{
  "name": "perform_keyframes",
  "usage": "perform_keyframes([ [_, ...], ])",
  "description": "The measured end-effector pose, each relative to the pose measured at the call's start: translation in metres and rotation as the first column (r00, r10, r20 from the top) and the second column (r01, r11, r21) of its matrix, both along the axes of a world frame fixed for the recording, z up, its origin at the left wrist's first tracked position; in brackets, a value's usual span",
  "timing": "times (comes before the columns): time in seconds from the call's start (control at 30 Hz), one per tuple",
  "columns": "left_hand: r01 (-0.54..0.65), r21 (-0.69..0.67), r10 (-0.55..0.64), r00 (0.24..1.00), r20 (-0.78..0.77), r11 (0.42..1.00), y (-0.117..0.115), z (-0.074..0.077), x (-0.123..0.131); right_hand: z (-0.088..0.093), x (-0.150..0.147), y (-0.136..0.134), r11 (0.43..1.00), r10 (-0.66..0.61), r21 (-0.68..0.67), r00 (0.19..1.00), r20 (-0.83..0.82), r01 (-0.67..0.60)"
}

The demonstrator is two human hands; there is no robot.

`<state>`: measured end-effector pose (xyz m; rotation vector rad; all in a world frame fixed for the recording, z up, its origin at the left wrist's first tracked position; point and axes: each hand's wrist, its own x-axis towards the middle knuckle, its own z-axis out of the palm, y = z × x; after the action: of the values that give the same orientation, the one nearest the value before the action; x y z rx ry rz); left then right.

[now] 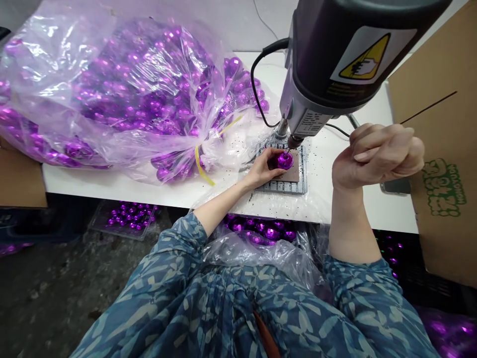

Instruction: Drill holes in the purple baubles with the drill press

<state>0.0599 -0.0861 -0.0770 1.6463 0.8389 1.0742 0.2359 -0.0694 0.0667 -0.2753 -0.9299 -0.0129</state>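
- Pinching one purple mirrored ball (285,160) in the left hand (266,166), with fingers bent around it: thumb on the near side, index finger on the far side.
- Holding that one ball directly under one drill chuck (295,142), above one flat brown board (292,175); cannot tell about contact between bit and ball.
- Raising the right hand (378,154), well apart from the ball, with fingers curled in and pressed together; beside it, one grey rod (352,120), with any grip on it impossible to tell.
- Beneath the board, one grey slotted base (303,185), with dark specks around it, too many to count.
- Overhead, one large drill (320,59) with one yellow warning triangle (367,57) and, to its left, one looping black cable (253,74).
- Under all this, one white tabletop (387,211).
- To the left, one big clear bag (130,89) full of purple balls, beyond counting, gathered at the neck near one yellow tie (201,169).
- Below the near edge, to the left, one clear tray (115,231) of smaller purple balls, too crowded to count.
- At the outer sides, two cardboard boxes: one on the right (443,149), one on the left (22,179).
- Around the arms, two blue patterned sleeves (160,258).
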Motion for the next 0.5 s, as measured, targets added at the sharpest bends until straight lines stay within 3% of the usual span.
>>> perform_keyframes([
  [0.13, -0.004, -0.006, 0.004, 1.0, -0.006, 1.0, -0.001, 0.002, -0.001, -0.016, 0.005, 0.006, 0.999, -0.01, 0.053, 1.0, 0.019, 0.009],
  [0.23, -0.01, -0.007, 0.01, 1.0, -0.023, 1.0, -0.002, 0.003, -0.001, -0.011, 0.003, 0.002, 0.998, 0.006, 0.06, 0.999, 0.038, -0.009],
  [0.37, -0.023, -0.024, 0.024, 1.0, 0.013, 0.999, -0.003, 0.004, 0.002, 0.036, -0.007, -0.007, 0.993, 0.083, -0.09, 0.996, 0.035, -0.079],
  [0.43, -0.054, -0.006, 0.054, 0.998, 0.021, 0.999, -0.006, 0.007, 0.001, 0.066, -0.012, -0.01, 0.97, 0.129, -0.217, 0.99, 0.06, -0.113],
  [0.5, -0.115, 0.061, 0.117, 0.993, -0.023, 0.991, -0.016, 0.015, -0.006, 0.09, -0.016, -0.011, 0.921, 0.103, -0.385, 0.99, 0.097, -0.058],
])
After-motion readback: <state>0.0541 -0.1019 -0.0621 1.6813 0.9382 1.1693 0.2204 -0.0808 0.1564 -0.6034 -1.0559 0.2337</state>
